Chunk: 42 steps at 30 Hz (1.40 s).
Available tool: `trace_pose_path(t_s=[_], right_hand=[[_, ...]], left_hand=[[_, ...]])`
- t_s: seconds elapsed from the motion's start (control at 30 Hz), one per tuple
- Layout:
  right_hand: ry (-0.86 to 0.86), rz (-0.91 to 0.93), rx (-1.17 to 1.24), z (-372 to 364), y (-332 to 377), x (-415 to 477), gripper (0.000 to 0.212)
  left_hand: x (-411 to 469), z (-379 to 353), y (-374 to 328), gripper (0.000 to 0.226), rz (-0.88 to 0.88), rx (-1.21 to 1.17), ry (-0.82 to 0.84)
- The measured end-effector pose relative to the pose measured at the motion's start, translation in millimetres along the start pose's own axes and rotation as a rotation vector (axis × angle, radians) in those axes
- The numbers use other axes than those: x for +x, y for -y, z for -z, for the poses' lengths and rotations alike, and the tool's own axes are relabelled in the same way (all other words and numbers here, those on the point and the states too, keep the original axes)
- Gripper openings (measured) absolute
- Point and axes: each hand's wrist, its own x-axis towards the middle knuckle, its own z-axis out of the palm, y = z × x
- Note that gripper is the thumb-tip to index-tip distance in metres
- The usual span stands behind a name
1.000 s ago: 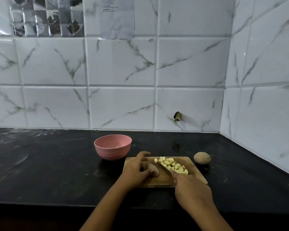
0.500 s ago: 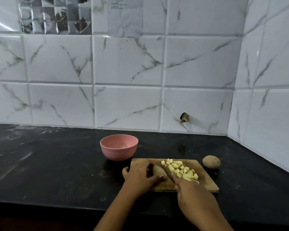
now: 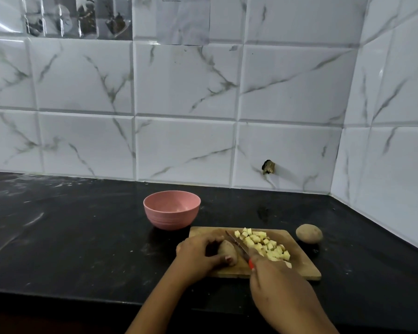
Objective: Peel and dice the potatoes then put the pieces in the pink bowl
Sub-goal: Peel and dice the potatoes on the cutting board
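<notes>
Pink bowl on a black counter with pale smudges. Wall tiles white with grey marble veins. Tan wooden board, pale yellow potato cubes, brown potato on it, second potato centre right brown too. Knife handle's red.

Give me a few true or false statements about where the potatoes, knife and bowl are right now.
The pink bowl stands on the counter, off the cutting board. True.
The left hand holds a potato piece on the board. True.
The right hand is empty. False: it grips a knife.
The pile of diced pieces is in the bowl. False: it lies on the board.
The whole potato lies on the board. False: it lies on the counter, right of the board.
</notes>
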Motion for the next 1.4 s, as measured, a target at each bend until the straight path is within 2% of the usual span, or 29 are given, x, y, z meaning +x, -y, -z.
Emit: trace_pose_path(t_s=[0.1,0.27,0.43,0.6,0.73,0.83,0.97,1.2,1.4], right_hand=[[0.065,-0.028,-0.036,-4.6,7.2,3.2,0.067],[0.076,-0.065,-0.102,-12.0,13.1,9.1,0.07],[0.008,0.02,-0.141,-16.0,16.8,17.2,0.067],[0.006,0.054,-0.19,-7.6,23.0,27.0,0.051],[0.002,0.084,-0.198,-12.3,17.4,10.9,0.053],[0.009,0.089,-0.205,-16.0,9.6,-1.0,0.062],[0.055,0.067,-0.13,-11.1,1.2,-9.6,0.065],[0.07,-0.018,0.242,-8.0,-16.1,2.0,0.039],[-0.076,-0.007,0.229,-5.2,-19.8,-1.4,0.044]], left_hand=[[-0.1,-3.4,0.4,0.052,0.011,-0.038,-0.029],[2.2,-4.3,-0.2,0.051,0.026,-0.001,-0.023],[7.2,-3.5,3.4,0.05,0.008,0.016,0.001],[4.7,-1.8,-1.3,0.044,0.024,0.06,-0.01],[-3.4,-1.5,-8.9,0.044,0.034,0.13,-0.041],[-5.8,-0.3,-12.4,0.045,0.058,0.109,-0.037],[-7.1,0.2,-14.2,0.044,0.096,0.113,-0.036],[-11.1,-1.2,-18.0,0.039,0.097,0.116,-0.079],[-11.9,-3.3,-16.4,0.034,0.073,0.055,-0.139]])
